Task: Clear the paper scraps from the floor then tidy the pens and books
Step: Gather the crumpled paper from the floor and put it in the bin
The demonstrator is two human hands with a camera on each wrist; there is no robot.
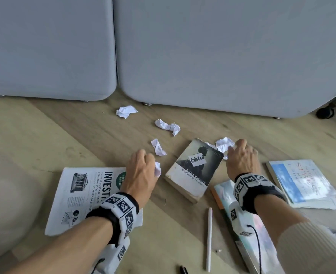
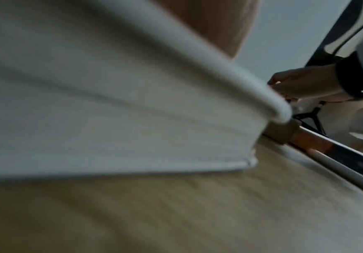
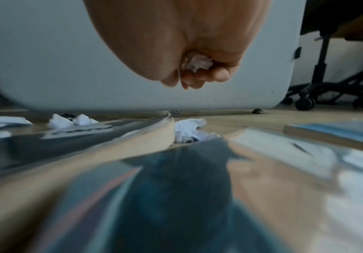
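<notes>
My left hand (image 1: 148, 162) hovers over the floor beside the "Investing" magazine (image 1: 78, 194), fingers curled round a white paper scrap (image 1: 157, 169). Past the Wuthering Heights paperback (image 1: 194, 171), my right hand (image 1: 237, 150) grips a crumpled scrap (image 3: 196, 63) in its curled fingers and reaches another scrap (image 1: 224, 144) on the floor. More scraps lie loose on the floor: one (image 1: 158, 147) by my left hand, one (image 1: 168, 126) farther off, one (image 1: 126, 111) near the sofa. A white pen (image 1: 209, 240) and a black pen (image 1: 183, 269) lie near me.
A glossy book (image 1: 244, 230) lies under my right wrist and a light blue book (image 1: 301, 182) to its right. The grey sofa (image 1: 202, 56) closes off the far side. An office chair's castor (image 1: 325, 112) stands at the far right.
</notes>
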